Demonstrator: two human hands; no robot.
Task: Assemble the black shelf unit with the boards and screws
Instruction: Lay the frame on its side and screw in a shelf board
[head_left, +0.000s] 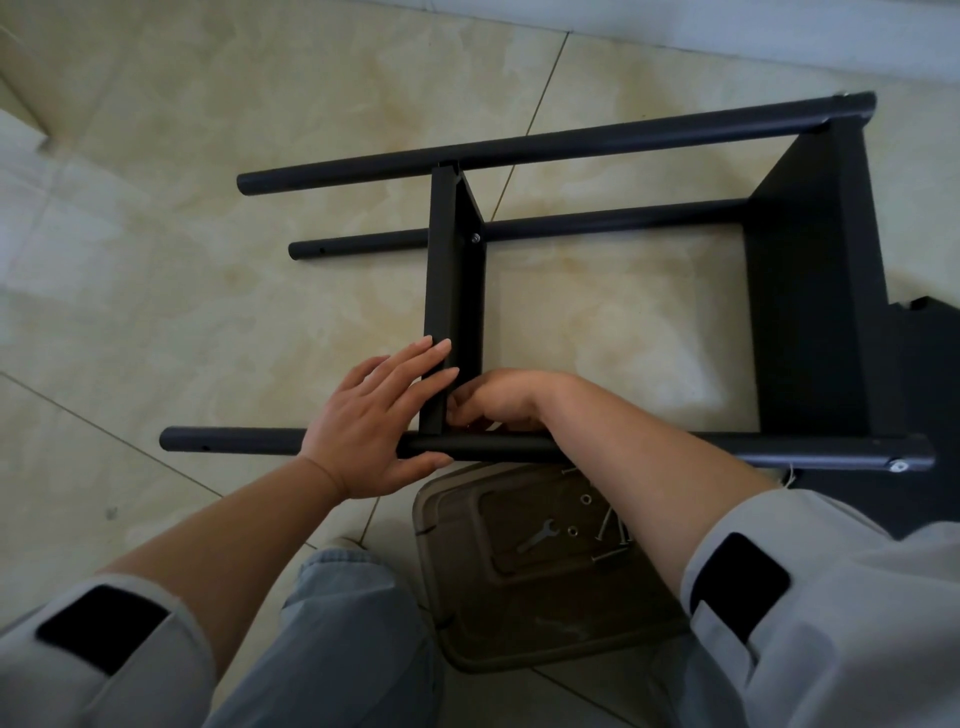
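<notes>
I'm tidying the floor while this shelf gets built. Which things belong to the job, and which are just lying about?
Job: black shelf frame, middle board, screws, washers, small wrench, brown tray holding them.
Lying about: cardboard at the left edge.

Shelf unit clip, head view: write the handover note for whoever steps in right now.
Left hand: open, fingers flat against the middle board, thumb under the near pole.
Right hand: fingers curled at the joint of that board and near pole; what its grip holds is hidden.
Shelf unit lies on its side on the floor. End board sits at the right between the poles, a screw head showing at the near pole's end. Middle board has a screw at the lower far pole.
Spare screws, washers and wrench lie on the brown lid.
Left: fasten this near joint; the poles' left-end holes are unused.
</notes>
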